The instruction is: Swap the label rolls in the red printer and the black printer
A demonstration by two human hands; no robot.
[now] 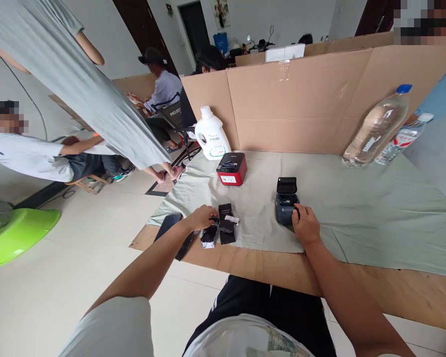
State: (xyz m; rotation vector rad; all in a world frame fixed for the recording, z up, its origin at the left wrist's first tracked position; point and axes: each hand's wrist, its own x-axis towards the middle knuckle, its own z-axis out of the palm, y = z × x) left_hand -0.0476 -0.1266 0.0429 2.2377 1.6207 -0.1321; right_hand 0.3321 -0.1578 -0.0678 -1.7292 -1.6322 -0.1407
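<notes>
Left hand [201,217] stretched out over the front edge of the table [245,263], fingers curled down onto some small black parts [223,229] lying on the grey cloth [357,208]. Can't really tell if actually gripping or just touching, tbh. Right hand [305,225] also reaching forward, resting on the near end of a dark little printer [285,201], lid flipped up, fingers bent together against it. Printer's front face hidden behind that hand. Black parts too small to make out.
</notes>
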